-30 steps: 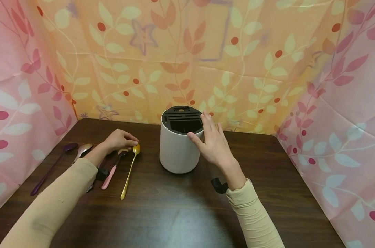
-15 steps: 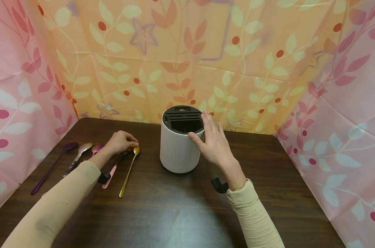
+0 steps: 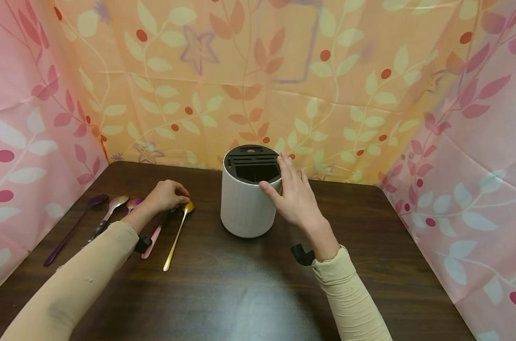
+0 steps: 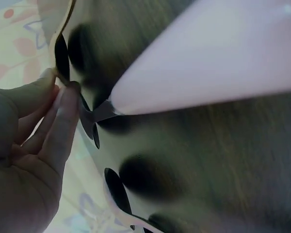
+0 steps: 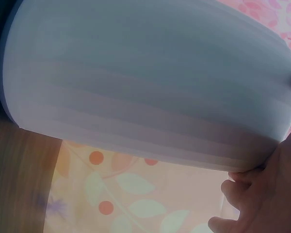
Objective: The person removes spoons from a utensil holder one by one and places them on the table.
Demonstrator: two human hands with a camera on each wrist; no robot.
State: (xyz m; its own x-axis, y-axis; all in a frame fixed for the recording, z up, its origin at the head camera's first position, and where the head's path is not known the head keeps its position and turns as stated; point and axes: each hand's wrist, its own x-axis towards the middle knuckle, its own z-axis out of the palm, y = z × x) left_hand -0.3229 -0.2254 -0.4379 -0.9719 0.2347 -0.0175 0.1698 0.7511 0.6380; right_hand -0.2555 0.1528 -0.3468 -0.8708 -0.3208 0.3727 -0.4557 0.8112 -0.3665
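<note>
My left hand is at the bowl end of a gold spoon lying on the table. In the left wrist view, its thumb and fingertips meet at the bowl's edge and pinch the gold spoon. Just left of that spoon lies a spoon with a pink handle, partly hidden under the wrist. The straight fingers of my right hand rest against the upper right side and rim of a white, round utensil holder. The holder stands upright, with a black slotted top.
Further left lie a dark purple spoon, a silver spoon with a dark patterned handle, and a purple-gold spoon mostly behind the left arm. Patterned cloth hangs around the brown table.
My left hand has moved slightly right and then settled at the gold spoon's bowl. The gold spoon's handle end has shifted slightly left and away. My right hand stays on the holder.
</note>
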